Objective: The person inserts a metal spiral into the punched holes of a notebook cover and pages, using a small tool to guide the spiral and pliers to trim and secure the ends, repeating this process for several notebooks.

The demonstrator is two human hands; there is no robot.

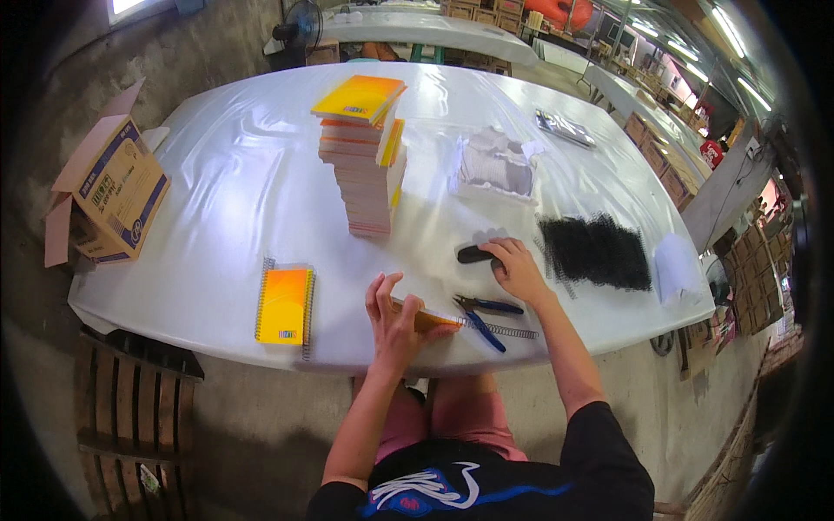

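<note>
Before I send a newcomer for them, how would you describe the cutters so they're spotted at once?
On the white table, find the near edge, right of the held orange notebook. There the cutters lie open, one handle crossing a wire coil. Nothing else nearby has two splayed blue handles.

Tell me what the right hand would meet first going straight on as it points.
The right hand would first meet the black object it seems to touch; beyond, probably the notebook stack, though depth is unclear.
</note>
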